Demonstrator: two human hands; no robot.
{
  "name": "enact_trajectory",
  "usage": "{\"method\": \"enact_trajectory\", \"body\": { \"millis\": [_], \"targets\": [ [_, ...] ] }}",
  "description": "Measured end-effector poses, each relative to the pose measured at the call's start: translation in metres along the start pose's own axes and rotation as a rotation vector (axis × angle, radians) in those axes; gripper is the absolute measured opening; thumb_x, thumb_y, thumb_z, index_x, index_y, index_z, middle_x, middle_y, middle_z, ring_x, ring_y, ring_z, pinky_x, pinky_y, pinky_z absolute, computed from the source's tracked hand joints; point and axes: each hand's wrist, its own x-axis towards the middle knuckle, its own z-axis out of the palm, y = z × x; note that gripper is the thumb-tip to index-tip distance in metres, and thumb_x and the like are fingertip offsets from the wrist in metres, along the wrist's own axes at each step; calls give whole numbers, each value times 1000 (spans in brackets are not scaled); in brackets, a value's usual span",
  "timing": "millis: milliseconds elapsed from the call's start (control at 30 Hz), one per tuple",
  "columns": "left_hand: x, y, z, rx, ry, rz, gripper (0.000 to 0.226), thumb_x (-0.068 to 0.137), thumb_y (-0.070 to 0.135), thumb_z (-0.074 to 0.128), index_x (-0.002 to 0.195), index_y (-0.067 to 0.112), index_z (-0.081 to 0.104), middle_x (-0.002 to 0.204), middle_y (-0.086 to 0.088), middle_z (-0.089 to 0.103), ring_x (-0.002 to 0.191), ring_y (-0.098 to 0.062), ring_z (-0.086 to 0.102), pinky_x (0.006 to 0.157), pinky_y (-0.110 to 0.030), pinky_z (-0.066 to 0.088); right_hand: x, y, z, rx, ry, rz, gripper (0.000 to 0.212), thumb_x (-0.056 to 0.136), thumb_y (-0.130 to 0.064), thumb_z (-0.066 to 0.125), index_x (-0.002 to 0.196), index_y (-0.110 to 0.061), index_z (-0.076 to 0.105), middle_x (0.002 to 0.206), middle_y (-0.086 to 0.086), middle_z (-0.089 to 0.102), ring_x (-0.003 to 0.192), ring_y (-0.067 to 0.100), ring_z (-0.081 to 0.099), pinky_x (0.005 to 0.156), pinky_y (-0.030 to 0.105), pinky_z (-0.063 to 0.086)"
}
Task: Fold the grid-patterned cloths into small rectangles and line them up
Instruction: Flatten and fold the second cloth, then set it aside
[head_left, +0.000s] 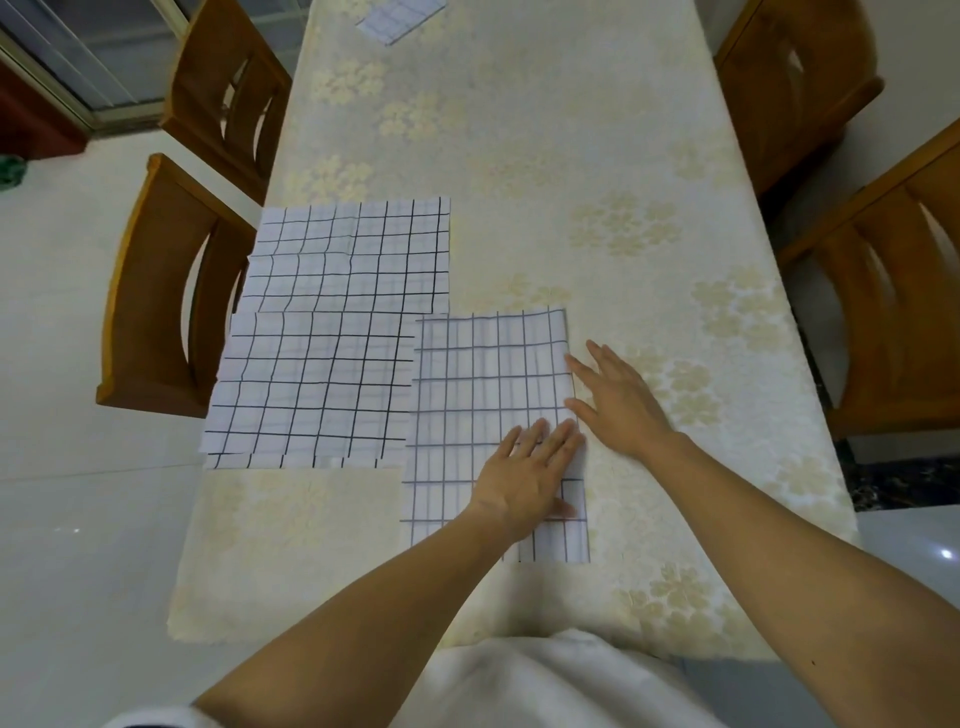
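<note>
Left grip (524, 475) pressed flat on the cloth (478, 389), right grip (618, 400) open-fingered at its right edge: it likely needs more folding, two folded cloths (311, 384) (348, 254) lie to their left, another cloth (400, 18) waits far ahead.

matt creased cloths (332, 332), embossed tablecloth (571, 156), glossy floor (62, 519), wooden chairs (156, 291)

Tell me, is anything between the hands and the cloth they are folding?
No. The left hand lies flat on the cloth, and the right hand touches its right edge. Nothing visible sits between them.
</note>
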Motion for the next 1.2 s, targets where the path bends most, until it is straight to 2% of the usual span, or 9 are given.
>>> {"method": "enact_trajectory", "body": {
  "millis": [167, 367, 600, 667, 733, 833, 1000, 1200],
  "targets": [
    [6, 5, 3, 33, -8, 5, 86, 101, 62, 32, 159, 20, -14, 165, 2, -22, 154, -25, -16, 120, -41, -14, 1, -3, 0, -53, -22, 4, 67, 101, -48, 45, 158, -35, 13, 167, 5, 1, 153, 25, 2, 124, 44, 12],
    [4, 4, 4, 12, -25, 3, 87, 100, 60, 37, 160, 18, -10, 167, -1, -17, 154, -27, -13, 124, -44, -9, 4, -5, -1, -122, -49, 16, 66, 100, -55, 40, 158, -38, 12, 167, 3, -6, 153, 25, -3, 124, 44, 8],
    [6, 7, 3, 21, -39, 4, 93, 99, 59, 43, 159, 17, -14, 167, -1, -20, 154, -27, -16, 123, -44, -10, 16, -12, -9, -245, -109, -18, 67, 100, -58, 36, 158, -39, 8, 165, -10, -16, 151, 33, -15, 123, 48, 2],
    [6, 8, 2, 7, -49, -1, 93, 99, 58, 44, 159, 17, -14, 166, 0, -21, 154, -27, -16, 123, -44, -9, 20, -14, -12, -272, -81, -115, 66, 101, -54, 39, 158, -35, 10, 165, -14, -12, 152, 34, -13, 124, 48, 2],
    [7, 8, 2, -16, -58, -13, 95, 99, 58, 46, 159, 17, -15, 166, 0, -21, 154, -26, -16, 123, -44, -9, 24, -15, -16, -260, -60, -179, 64, 102, -49, 42, 158, -29, 16, 166, -12, 2, 153, 30, -5, 124, 45, 2],
    [10, 8, 2, -39, -75, -23, 98, 98, 58, 49, 158, 18, -17, 166, 0, -22, 153, -26, -18, 123, -45, -11, 26, -12, -19, -259, -55, -170, 62, 103, -47, 42, 157, -24, 23, 165, -6, 17, 153, 25, 5, 124, 41, 2],
    [13, 7, 3, -84, -87, -38, 102, 96, 57, 52, 157, 18, -20, 165, 2, -24, 152, -24, -21, 122, -43, -12, 30, 0, -14, -268, -139, -129, 67, 102, -56, 31, 159, -28, 8, 166, -11, 1, 154, 20, -4, 124, 42, 0],
    [14, 11, 4, -140, -85, -81, 107, 93, 55, 59, 157, 21, -20, 164, 7, -26, 153, -22, -21, 123, -44, -11, 56, 6, -29, -285, -173, -80, 71, 99, -63, 26, 158, -34, -1, 164, -17, -8, 153, 23, -9, 123, 48, -1]
  ]
}}
